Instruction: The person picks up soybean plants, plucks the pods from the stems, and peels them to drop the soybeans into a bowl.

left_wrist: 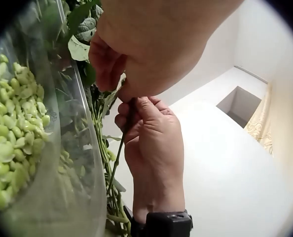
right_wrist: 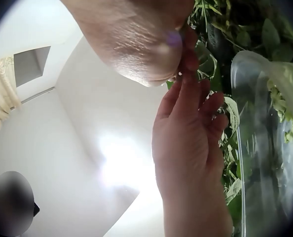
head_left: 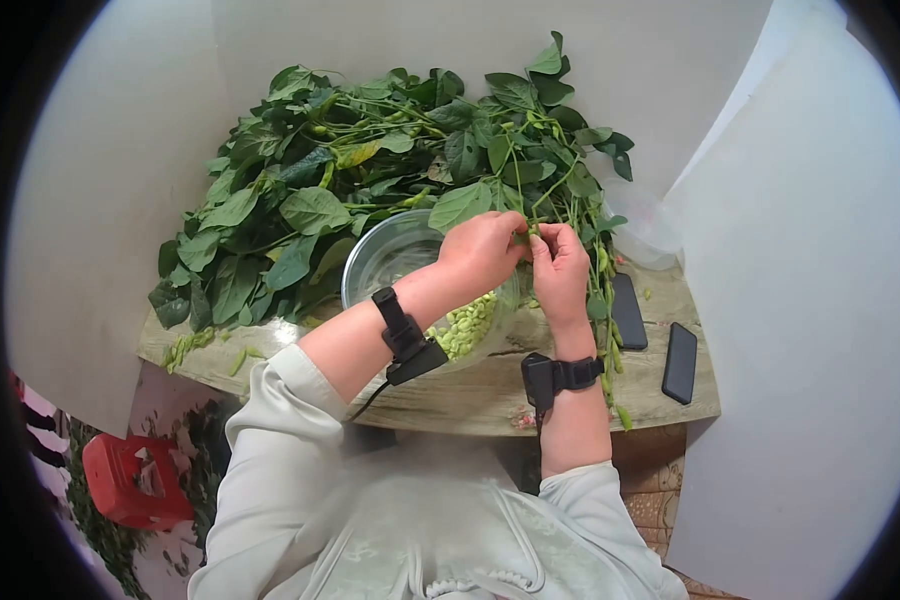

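Observation:
My left hand point(head_left: 482, 252) and right hand point(head_left: 562, 272) meet fingertip to fingertip just beyond the right rim of a clear plastic bowl point(head_left: 348, 262). Shelled green soybeans point(head_left: 462, 328) lie in the bowl. My right hand point(left_wrist: 156, 140) pinches a leafy soybean stem point(left_wrist: 118, 160), which trails down past its palm in the left wrist view. My left hand point(right_wrist: 188, 143) has its fingers curled at the same spot on the plant, against the right fingertips. The small part between the fingertips is mostly hidden.
A big heap of leafy soybean plants point(head_left: 310, 210) covers the back of the wooden table point(head_left: 470, 395). Two dark phones point(head_left: 679, 363) lie at the right, beside a translucent container point(head_left: 642, 228). Loose pods point(head_left: 192, 345) lie at the left edge; a red stool point(head_left: 135, 480) stands below.

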The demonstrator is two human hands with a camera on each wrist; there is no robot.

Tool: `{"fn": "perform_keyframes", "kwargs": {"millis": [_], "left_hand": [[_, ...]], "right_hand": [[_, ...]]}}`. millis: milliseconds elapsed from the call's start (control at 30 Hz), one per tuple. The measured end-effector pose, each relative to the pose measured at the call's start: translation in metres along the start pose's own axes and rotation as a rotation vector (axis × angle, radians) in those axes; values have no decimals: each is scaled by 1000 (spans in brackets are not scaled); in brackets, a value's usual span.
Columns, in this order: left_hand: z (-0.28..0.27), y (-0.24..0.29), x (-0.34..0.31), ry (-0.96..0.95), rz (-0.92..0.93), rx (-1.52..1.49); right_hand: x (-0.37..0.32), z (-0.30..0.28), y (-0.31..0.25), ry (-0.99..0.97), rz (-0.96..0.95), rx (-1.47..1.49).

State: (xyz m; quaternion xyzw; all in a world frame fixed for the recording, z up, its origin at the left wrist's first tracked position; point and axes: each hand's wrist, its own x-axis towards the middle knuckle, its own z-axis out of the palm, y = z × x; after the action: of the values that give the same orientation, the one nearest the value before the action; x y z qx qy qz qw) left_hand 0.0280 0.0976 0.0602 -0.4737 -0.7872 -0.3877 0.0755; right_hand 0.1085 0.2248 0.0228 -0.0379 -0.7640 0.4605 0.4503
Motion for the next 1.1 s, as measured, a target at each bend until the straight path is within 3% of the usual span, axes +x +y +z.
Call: {"fn": "perform_keyframes", "kwargs": {"millis": [233,333,400,533,667,867,933,1100], "left_hand": [[-2,-1,5,45,47,19],[-2,-10,13,53,-103,-193],[-8,-14,16,-148,-444,-922],[-11,-19,15,-185,-496,-1154],[-9,-19,14,-229,-491,-1098],[-11,-21,13,-159,-452,-784],[-12,-22,11,-227,-383,-553],[-16,-18,3,-396,-328,-453]], "right_hand": [[2,-3,-2,8,-24,-75],[0,-2,-3,30,-57,-83],[0,-1,-7,24,-36,-74],[0,-6,-16,-61,45,-181],[0,-7,-22,-75,51,-146],[3,-14,-12,-87,72,-89],[3,-14,-12,-72,42,-54],[3,-15,-9,-76,111,-29]]}}
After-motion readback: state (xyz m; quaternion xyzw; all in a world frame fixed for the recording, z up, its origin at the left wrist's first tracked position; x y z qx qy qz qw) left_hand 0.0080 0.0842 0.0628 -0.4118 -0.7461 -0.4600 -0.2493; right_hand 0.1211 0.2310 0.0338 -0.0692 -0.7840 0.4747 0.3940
